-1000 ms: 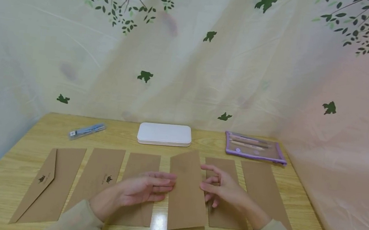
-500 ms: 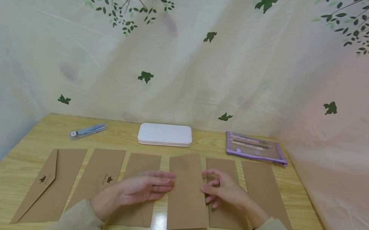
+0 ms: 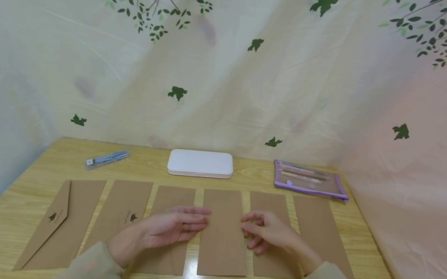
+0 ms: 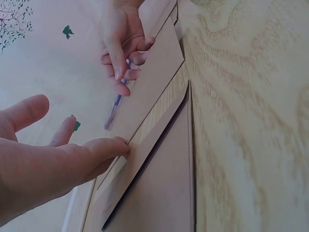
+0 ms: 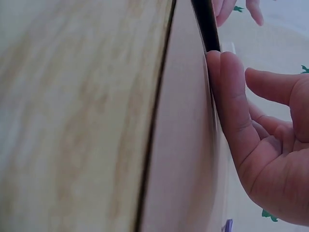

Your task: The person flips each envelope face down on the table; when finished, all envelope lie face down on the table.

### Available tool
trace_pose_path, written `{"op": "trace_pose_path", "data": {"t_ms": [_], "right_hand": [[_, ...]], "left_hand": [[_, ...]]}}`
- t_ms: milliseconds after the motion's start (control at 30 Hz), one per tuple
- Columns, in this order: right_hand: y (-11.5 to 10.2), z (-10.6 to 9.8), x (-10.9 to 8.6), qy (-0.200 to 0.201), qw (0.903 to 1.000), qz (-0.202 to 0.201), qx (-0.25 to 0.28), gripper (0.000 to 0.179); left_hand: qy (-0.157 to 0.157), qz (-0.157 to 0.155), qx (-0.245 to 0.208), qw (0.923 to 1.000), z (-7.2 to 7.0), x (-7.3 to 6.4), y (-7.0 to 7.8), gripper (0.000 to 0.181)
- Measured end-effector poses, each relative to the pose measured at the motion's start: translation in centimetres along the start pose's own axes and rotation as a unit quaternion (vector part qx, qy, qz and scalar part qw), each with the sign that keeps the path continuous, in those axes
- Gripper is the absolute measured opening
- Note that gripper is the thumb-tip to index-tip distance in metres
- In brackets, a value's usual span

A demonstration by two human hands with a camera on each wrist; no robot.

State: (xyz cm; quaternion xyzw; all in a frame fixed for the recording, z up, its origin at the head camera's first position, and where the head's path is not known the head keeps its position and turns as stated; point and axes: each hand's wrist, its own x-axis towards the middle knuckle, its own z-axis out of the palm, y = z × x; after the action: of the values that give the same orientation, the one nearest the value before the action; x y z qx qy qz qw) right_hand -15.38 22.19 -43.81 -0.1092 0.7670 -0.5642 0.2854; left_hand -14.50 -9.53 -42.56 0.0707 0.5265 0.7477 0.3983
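Observation:
A plain brown envelope [image 3: 222, 240] lies on the table between both hands, in a row of several. My left hand [image 3: 172, 226] reaches over the neighbouring envelope [image 3: 164, 257], fingers straight, their tips right at the middle envelope's left edge. At its right edge is my right hand [image 3: 271, 231], fingers loosely bent, over another brown envelope [image 3: 275, 263]. In the right wrist view, the right hand [image 5: 270, 140] has its thumb apart from the fingers, whose tips lie along an envelope's edge. The left wrist view shows the left fingers [image 4: 104, 149] close beside a raised flap.
Farther left lie an envelope with a crown print [image 3: 125, 202] and one with its pointed flap showing [image 3: 76, 228]. Another envelope [image 3: 326, 238] ends the row on the right. Behind stand a blue pen pack [image 3: 106, 159], a white case [image 3: 200, 163] and a purple-edged pencil pouch [image 3: 307, 179].
The middle envelope has come down from a slightly raised, tilted position to lie flat and straight, shifting a little left. My hands have moved slightly left with it; the right fingers have curled in slightly.

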Motion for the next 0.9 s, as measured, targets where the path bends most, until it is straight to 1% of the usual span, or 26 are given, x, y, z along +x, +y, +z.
{"op": "trace_pose_path", "data": {"t_ms": [200, 433, 633, 767, 900], "right_hand": [[0.2, -0.1, 0.2, -0.011, 0.9999, 0.007, 0.006, 0.042], [0.1, 0.0, 0.4, -0.014, 0.9998, 0.015, 0.004, 0.044], [-0.1, 0.1, 0.4, -0.015, 0.9997, 0.020, 0.003, 0.043], [-0.7, 0.1, 0.3, -0.022, 0.9997, 0.014, 0.004, 0.046], [-1.7, 0.3, 0.1, -0.029, 0.9995, -0.001, 0.012, 0.053]], "left_hand": [[0.007, -0.001, 0.003, 1.0000, -0.1, -0.1, -0.1, 0.059], [0.011, -0.003, -0.004, 0.9999, -0.1, -0.3, 0.0, 0.059], [0.014, -0.006, -0.002, 0.9999, -0.3, -0.4, 0.1, 0.065], [0.012, -0.003, 0.001, 0.9999, -0.6, -0.6, 0.3, 0.068], [0.016, 0.005, 0.019, 0.9997, -0.6, -1.0, 0.7, 0.072]]}}
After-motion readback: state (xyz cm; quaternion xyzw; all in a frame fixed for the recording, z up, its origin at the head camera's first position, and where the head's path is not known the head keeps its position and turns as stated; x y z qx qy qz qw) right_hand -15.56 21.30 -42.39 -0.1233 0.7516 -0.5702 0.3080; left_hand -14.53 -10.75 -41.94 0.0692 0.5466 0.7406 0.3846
